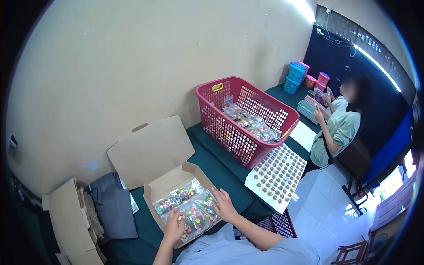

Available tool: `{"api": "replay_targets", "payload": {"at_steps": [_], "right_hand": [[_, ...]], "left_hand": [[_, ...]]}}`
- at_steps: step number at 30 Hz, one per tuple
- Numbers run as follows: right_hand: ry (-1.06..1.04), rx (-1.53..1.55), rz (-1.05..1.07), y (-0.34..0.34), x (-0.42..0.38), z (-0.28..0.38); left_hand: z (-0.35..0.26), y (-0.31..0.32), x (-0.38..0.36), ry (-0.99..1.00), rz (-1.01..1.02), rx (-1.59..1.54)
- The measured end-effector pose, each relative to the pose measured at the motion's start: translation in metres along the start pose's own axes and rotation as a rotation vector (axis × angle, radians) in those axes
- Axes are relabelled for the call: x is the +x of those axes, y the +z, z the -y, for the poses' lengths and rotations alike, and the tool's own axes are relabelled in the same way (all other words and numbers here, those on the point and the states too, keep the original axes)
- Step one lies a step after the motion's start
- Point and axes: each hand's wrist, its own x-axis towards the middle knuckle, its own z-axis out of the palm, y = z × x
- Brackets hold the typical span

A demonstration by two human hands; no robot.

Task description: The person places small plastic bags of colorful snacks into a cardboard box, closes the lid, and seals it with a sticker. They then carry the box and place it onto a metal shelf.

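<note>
An open brown cardboard box is on the table just in front of me, its lid folded back toward the wall. Inside lie clear plastic bags filled with small, multicoloured round pieces; their exact kind is too small to tell. My left hand has its fingers bent, pinching the near left edge of the front bag. At the box's right side, my right hand rests with fingers stretched out against the same bag's edge.
A maroon plastic basket holding more filled bags stands beyond the box. Right of it, a white sheet bears rows of small brown pieces. Flattened cardboard and a grey bag lie left. Two people work at the far end near stacked tubs.
</note>
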Motion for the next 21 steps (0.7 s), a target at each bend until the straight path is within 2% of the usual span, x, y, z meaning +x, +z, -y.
{"api": "replay_targets", "payload": {"at_steps": [3,4,9,14,17,19,21], "right_hand": [[0.001,0.022,-0.076,-0.03,0.018,0.01],[-0.005,0.061,-0.137,-0.041,0.024,0.013],[0.001,0.17,-0.367,-0.095,0.056,0.006],[-0.023,0.126,-0.554,-0.157,0.076,-0.029],[-0.087,-0.097,-0.626,-0.208,0.094,-0.066],[-0.11,-0.248,-0.687,-0.249,0.113,-0.097],[-0.097,-0.285,-0.758,-0.286,0.141,-0.119]], "left_hand": [[-0.014,0.009,0.01,0.042,0.014,-0.073],[-0.035,0.006,0.012,0.124,-0.002,-0.031],[-0.084,0.018,0.041,0.2,0.017,-0.051],[-0.142,0.042,0.097,0.282,0.012,-0.116],[-0.194,0.059,0.139,0.314,0.002,-0.15],[-0.222,0.072,0.172,0.504,-0.003,-0.126],[-0.248,0.087,0.202,0.579,-0.005,-0.125]]}}
